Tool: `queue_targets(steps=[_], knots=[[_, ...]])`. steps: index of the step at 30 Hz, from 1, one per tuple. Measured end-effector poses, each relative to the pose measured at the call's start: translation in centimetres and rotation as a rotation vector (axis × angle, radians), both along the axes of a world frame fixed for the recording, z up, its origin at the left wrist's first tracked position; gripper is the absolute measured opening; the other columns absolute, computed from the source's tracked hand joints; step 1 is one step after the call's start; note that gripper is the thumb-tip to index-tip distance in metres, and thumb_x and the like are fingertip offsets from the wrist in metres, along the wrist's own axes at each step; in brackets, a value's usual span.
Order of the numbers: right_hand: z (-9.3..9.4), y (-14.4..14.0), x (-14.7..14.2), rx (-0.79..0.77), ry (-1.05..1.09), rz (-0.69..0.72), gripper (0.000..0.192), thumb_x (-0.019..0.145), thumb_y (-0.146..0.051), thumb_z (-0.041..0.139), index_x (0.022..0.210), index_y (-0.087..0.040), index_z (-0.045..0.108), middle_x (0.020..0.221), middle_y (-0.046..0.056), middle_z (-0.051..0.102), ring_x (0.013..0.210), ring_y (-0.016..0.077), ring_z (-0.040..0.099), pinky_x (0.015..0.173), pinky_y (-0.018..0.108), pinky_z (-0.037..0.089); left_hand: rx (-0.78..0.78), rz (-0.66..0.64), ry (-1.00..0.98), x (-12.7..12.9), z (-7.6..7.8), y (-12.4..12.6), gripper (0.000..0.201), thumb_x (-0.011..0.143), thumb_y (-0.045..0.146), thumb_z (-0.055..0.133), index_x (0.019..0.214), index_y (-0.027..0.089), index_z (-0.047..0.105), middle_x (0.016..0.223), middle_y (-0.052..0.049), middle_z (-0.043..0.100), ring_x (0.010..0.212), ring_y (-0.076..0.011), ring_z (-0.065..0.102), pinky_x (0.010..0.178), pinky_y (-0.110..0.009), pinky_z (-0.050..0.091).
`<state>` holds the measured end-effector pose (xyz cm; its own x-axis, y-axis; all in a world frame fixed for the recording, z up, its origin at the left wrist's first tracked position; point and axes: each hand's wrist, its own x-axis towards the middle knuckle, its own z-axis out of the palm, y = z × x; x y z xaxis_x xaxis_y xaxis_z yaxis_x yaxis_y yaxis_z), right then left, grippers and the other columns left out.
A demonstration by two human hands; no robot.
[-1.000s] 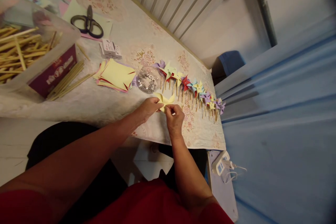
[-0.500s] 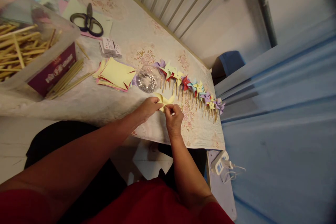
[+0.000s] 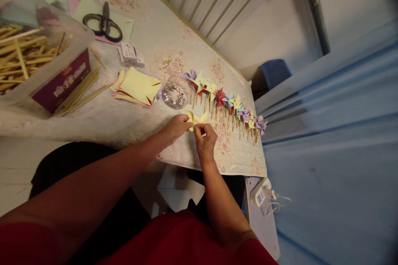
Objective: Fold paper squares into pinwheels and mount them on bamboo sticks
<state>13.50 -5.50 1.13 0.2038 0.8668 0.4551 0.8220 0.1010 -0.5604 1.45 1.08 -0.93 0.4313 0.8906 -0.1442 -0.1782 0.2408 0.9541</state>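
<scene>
A yellow paper pinwheel (image 3: 199,119) with curled blades is held just above the front part of the table. My left hand (image 3: 178,127) is closed on its left side, thumb on top of the paper. At its lower middle, my right hand (image 3: 206,140) pinches with thumb and fingertips; any small piece between them is too small to make out. Just beyond my hands stands a clear round dish (image 3: 174,92) of small shiny metal pins. To its left lies a stack of yellow and coloured paper squares (image 3: 138,85).
Finished pinwheels on sticks (image 3: 228,101) lie in a row at the right. Farther left are a small box (image 3: 130,54), black-handled scissors (image 3: 104,25), loose sticks (image 3: 79,91) and a plastic bin (image 3: 82,37) of sticks. A power strip (image 3: 260,192) sits beyond the table's right corner.
My right hand has shifted very slightly left, its fingertips closer to the middle of the pinwheel. My left hand and the things on the table look the same.
</scene>
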Motion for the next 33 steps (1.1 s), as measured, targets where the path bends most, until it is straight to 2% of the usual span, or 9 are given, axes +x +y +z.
queue_targets(steps=[5,10,14,19,24,29,33], knots=[[0.2,0.0,-0.2,-0.016,0.007,-0.009,0.016,0.087,-0.026,0.055,0.074,-0.020,0.063,0.072,-0.001,0.058,0.068,0.0135,0.052,0.068,0.027,0.042,0.008,0.004,0.026,-0.1,0.2,-0.1,0.015,0.069,0.024,0.058,0.065,0.019,0.045,0.063,0.006,0.040,0.059,-0.0094,0.036,0.055,-0.024,0.027],[0.4,0.1,-0.2,-0.051,0.041,-0.026,0.017,0.086,-0.026,0.056,0.072,-0.019,0.063,0.070,-0.001,0.059,0.067,0.0136,0.054,0.067,0.027,0.042,0.134,0.030,0.143,-0.1,0.1,0.1,0.016,0.072,0.023,0.056,0.064,0.019,0.042,0.061,0.006,0.037,0.059,-0.0101,0.034,0.054,-0.026,0.023],[0.3,0.3,0.1,-0.079,0.010,-0.030,0.017,0.086,-0.028,0.057,0.074,-0.020,0.064,0.071,-0.001,0.061,0.068,0.0144,0.055,0.068,0.027,0.042,0.201,0.027,0.283,-0.3,0.8,0.3,0.017,0.072,0.018,0.054,0.061,0.019,0.041,0.059,0.006,0.036,0.059,-0.0106,0.034,0.056,-0.028,0.022],[0.5,0.5,0.2,-0.097,-0.082,-0.019,0.015,0.087,-0.028,0.056,0.077,-0.021,0.065,0.076,0.002,0.065,0.071,0.0168,0.057,0.071,0.030,0.043,0.244,0.035,0.366,-0.4,1.6,0.1,0.018,0.074,0.015,0.053,0.061,0.019,0.041,0.058,0.006,0.040,0.061,-0.0119,0.036,0.058,-0.028,0.024],[0.6,1.0,0.0,-0.111,-0.095,-0.014,0.014,0.084,-0.024,0.056,0.075,-0.021,0.065,0.075,0.002,0.067,0.072,0.0179,0.059,0.073,0.031,0.044,0.275,0.051,0.425,-0.2,1.4,-0.1,0.022,0.076,0.015,0.053,0.060,0.020,0.039,0.058,0.004,0.043,0.061,-0.0125,0.038,0.058,-0.029,0.024],[0.0,1.5,-0.1,-0.158,0.024,-0.063,0.017,0.084,-0.025,0.054,0.070,-0.021,0.063,0.068,-0.001,0.064,0.064,0.0159,0.056,0.067,0.028,0.044,0.289,0.065,0.472,0.0,0.9,0.1,0.024,0.077,0.014,0.053,0.060,0.021,0.038,0.058,0.004,0.042,0.061,-0.0127,0.036,0.059,-0.028,0.024],[0.2,1.4,-0.1,-0.143,-0.064,-0.021,0.015,0.083,-0.024,0.054,0.073,-0.021,0.064,0.071,0.001,0.066,0.069,0.0169,0.058,0.071,0.029,0.044,0.274,0.065,0.466,-0.1,0.9,0.1,0.026,0.077,0.013,0.053,0.059,0.021,0.036,0.057,0.005,0.040,0.060,-0.0126,0.036,0.059,-0.029,0.023]])
